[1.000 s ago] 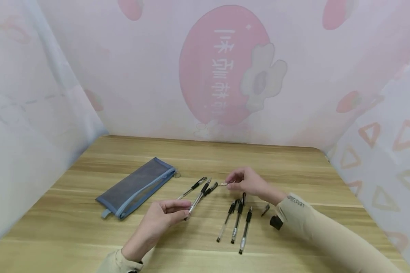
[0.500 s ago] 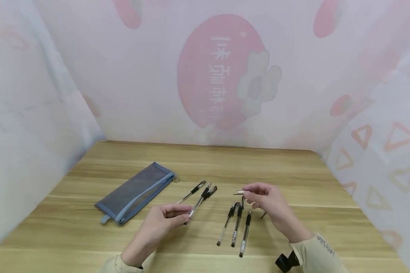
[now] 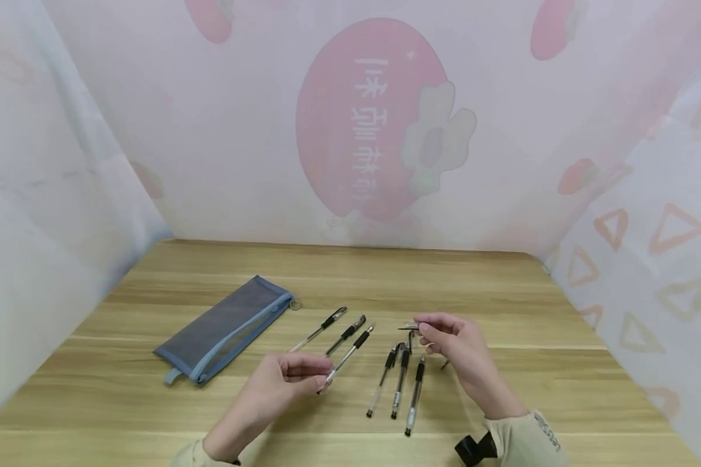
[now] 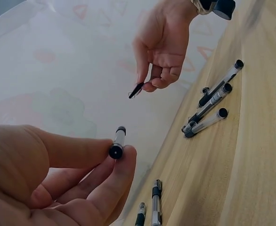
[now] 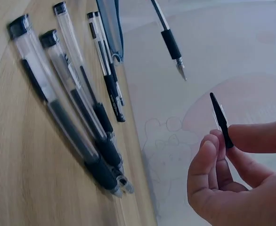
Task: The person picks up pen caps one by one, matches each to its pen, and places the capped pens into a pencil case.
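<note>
My left hand (image 3: 277, 384) pinches an uncapped gel pen (image 3: 361, 340) near its rear end, between thumb and fingers. The pen's metal tip points away and to the right, and its black end plug faces the left wrist camera. My right hand (image 3: 461, 347) holds a clear pen cap (image 5: 221, 120) with a black clip between thumb and fingertips, apart from the pen tip. Two capped pens (image 3: 350, 327) lie just beyond my left hand. Between the hands, several more pens (image 3: 403, 373) lie on the table; the one nearest the right hand (image 4: 159, 47) is uncapped.
A blue-grey mesh zip pouch (image 3: 222, 331) lies at the left of the wooden table (image 3: 350, 269). A small dark piece (image 3: 445, 365) is mostly hidden behind the right hand. A black wrist camera (image 3: 473, 449) sits at the right cuff. Printed cloth walls enclose the table.
My right hand has moved to the right and nearer with the cap, then stayed about there. The pen in my left hand has swung right, away from the two capped pens.
</note>
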The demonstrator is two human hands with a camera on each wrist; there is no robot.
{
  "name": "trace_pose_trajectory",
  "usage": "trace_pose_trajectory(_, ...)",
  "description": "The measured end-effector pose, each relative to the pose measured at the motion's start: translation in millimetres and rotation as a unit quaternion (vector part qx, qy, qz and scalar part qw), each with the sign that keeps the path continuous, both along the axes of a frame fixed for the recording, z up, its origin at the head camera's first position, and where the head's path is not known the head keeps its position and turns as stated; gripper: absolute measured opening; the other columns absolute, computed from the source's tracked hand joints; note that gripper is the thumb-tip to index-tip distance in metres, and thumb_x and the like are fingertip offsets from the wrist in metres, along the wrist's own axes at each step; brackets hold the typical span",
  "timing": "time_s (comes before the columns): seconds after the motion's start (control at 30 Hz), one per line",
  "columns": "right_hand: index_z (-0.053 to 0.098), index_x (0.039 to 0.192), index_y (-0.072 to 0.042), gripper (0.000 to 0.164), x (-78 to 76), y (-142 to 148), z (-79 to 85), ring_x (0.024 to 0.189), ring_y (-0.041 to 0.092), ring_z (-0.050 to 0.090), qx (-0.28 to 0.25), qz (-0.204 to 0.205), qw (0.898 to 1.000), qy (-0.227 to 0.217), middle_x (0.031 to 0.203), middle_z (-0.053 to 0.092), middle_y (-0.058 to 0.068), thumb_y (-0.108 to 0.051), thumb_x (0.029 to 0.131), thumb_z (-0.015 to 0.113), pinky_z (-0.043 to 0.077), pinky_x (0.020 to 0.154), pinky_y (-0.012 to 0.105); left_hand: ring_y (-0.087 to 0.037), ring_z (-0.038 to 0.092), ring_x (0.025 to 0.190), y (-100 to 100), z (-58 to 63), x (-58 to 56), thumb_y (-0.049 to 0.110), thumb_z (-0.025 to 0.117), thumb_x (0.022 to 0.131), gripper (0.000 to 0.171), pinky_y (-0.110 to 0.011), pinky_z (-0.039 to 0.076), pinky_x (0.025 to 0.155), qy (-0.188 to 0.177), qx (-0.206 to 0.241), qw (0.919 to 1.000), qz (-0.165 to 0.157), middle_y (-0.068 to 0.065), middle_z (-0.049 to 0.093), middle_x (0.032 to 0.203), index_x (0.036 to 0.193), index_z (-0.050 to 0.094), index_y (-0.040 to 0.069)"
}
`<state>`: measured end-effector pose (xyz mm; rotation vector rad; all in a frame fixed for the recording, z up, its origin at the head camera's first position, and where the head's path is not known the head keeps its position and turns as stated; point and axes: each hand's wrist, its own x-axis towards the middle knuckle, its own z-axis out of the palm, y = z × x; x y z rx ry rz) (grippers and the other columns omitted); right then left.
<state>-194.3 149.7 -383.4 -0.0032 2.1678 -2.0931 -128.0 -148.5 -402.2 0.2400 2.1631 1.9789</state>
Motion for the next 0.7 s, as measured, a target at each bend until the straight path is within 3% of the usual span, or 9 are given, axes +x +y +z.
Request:
trace_pose_trajectory(0.27,0.067,0.112,0.006,0.021,1.1,4.2,-2.6,0.084,0.026,0.061,0.036,0.027,0.998,0.041,0.099,0.065,0.018,0.001,0.091,0.067,0.056,0.076,0.037,-0.023,0.068,0.094,4.9,2.6,6.2,0.005,0.073,0.089,0.026,-0.026,0.056,0.078,0.001,0.009,0.9987,-0.050,-0.014,0.070,0.110,0.112,0.070,-0.004)
trace_pose_trajectory(0.7,0.068,0.112,0.005,0.021,-2.1,7.1,-9.1,0.088,0.035,0.062,0.064,0.078,0.992,0.073,0.098,0.067,0.016,0.000,0.091,0.068,0.056,0.078,0.039,-0.024,0.067,0.095,6.8,0.1,7.0,0.006,0.072,0.089,0.024,-0.026,0.056,0.078,0.001,0.006,0.9967,-0.081,-0.014,0.070,0.108,0.112,0.071,-0.002)
